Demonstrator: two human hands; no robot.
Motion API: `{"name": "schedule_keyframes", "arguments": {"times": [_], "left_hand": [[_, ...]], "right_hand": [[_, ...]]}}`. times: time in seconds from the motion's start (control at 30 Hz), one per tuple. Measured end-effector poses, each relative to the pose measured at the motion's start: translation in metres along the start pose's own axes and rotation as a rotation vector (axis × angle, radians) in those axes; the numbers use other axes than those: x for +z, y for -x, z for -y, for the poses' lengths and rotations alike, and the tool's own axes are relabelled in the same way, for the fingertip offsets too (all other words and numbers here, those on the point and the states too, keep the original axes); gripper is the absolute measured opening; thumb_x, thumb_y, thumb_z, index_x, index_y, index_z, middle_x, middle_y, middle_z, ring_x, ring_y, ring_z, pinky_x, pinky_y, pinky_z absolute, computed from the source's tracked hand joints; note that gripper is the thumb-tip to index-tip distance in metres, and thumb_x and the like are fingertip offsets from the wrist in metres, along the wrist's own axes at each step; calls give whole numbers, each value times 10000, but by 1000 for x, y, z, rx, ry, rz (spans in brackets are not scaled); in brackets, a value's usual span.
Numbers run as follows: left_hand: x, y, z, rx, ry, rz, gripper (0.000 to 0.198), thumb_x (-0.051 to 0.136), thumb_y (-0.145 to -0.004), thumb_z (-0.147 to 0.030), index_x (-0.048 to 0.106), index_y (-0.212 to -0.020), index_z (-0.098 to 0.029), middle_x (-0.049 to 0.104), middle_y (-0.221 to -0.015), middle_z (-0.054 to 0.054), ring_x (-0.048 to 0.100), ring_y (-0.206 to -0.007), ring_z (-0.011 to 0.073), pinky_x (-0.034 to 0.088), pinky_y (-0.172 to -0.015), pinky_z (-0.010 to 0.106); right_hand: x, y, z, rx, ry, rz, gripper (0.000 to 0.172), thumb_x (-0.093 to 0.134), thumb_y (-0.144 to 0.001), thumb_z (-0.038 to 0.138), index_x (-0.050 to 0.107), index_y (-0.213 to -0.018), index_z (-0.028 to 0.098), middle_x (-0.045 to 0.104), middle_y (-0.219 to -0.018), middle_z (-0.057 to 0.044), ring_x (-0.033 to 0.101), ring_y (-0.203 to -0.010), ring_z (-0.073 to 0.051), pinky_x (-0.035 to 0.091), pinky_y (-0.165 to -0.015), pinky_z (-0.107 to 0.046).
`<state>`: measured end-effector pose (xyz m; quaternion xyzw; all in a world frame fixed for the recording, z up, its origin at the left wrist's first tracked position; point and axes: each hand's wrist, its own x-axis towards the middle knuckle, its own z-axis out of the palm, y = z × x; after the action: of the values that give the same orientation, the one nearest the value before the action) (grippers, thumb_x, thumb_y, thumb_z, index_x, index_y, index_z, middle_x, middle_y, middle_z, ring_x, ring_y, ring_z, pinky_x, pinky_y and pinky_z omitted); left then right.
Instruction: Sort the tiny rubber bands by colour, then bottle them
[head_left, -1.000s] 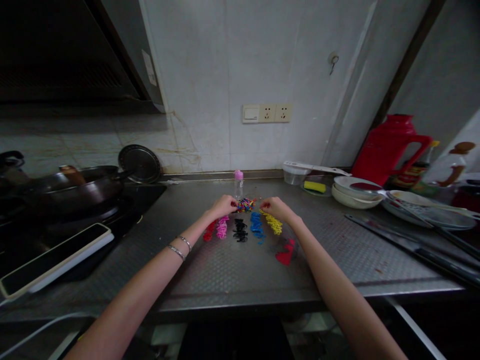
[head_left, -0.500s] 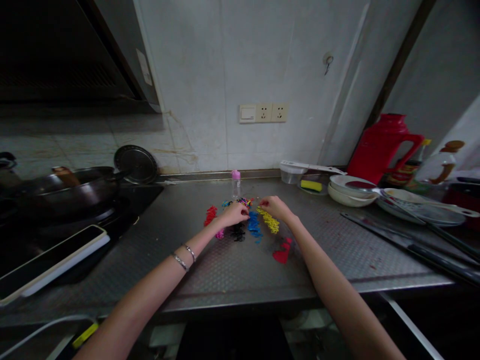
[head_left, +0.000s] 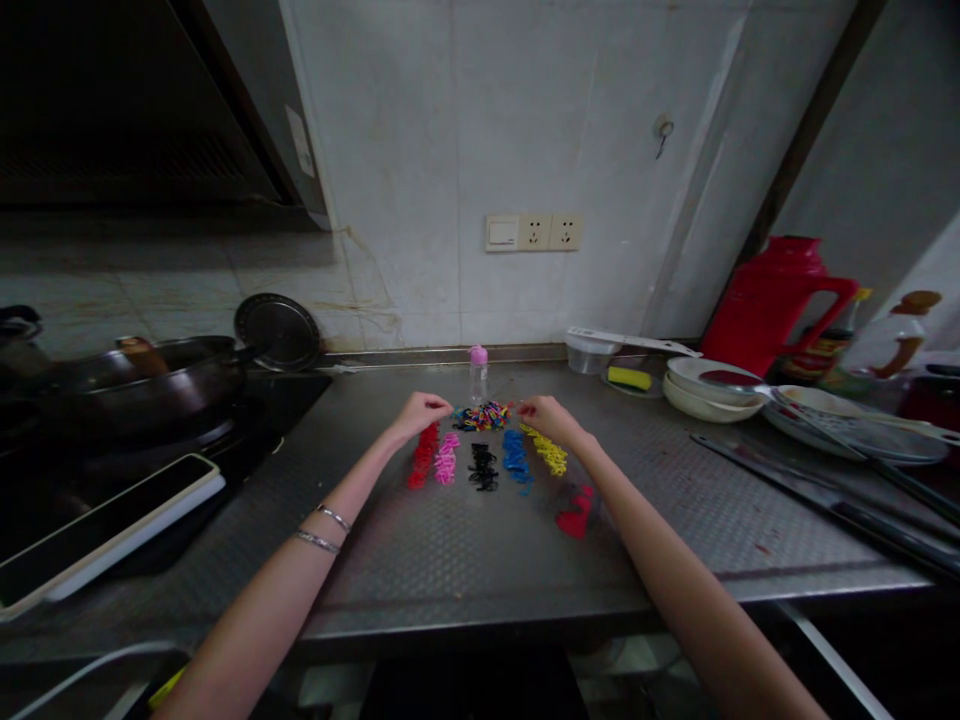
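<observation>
On the steel counter [head_left: 465, 545] lie small elastic bands sorted by colour: a red row [head_left: 423, 456], a pink row [head_left: 446, 458], a black row [head_left: 482, 467], a blue row [head_left: 514, 458] and a yellow row [head_left: 550, 451]. Behind them sits a mixed-colour heap [head_left: 481, 416]. My left hand [head_left: 420, 411] is pinched closed above the top of the red row, left of the heap. My right hand [head_left: 544, 416] is pinched closed at the heap's right edge, by the yellow row. What either pinch holds is too small to see. A red piece [head_left: 575, 517] lies near my right forearm.
A small clear bottle with a pink cap [head_left: 477, 369] stands behind the heap. A wok [head_left: 154, 368] and lid [head_left: 278, 330] sit on the stove at left, a phone [head_left: 105, 520] near it. Bowls and plates [head_left: 709, 385], a red thermos [head_left: 772, 298] and long utensils [head_left: 825, 485] crowd the right.
My left hand moved from over the black and pink rows back left to the top of the red row. My right hand stayed by the heap.
</observation>
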<state>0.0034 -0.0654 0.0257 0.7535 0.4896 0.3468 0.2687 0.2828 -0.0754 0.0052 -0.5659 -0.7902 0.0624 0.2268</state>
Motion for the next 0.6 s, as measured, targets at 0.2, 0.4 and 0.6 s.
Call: {"name": "schedule_keyframes", "arguments": {"times": [0.2,0.4,0.6], "left_hand": [[-2,7,-13,-100,72,-23,232,596,-703,-269,704,-824,-104,670,-654,49,549,-593,122,419,-568,224],[-3,11,-17,-114,111,-16,232,600,-703,-266,705,-825,-100,667,-646,46,534,-568,110,400,-539,214],[-6,12,-17,-120,133,-19,240,598,-700,-266,704,-831,-96,649,-604,38,520,-553,106,386,-517,209]], "right_hand": [[6,-15,10,-40,65,115,243,534,-706,165,694,-888,189,687,-826,-42,595,-716,-126,383,-608,-167],[12,-23,14,-36,80,134,254,538,-694,162,694,-891,201,687,-814,-26,596,-722,-120,384,-612,-160],[15,-27,15,-28,104,118,300,501,-701,146,701,-914,219,684,-790,-25,590,-695,-116,367,-574,-157]]}}
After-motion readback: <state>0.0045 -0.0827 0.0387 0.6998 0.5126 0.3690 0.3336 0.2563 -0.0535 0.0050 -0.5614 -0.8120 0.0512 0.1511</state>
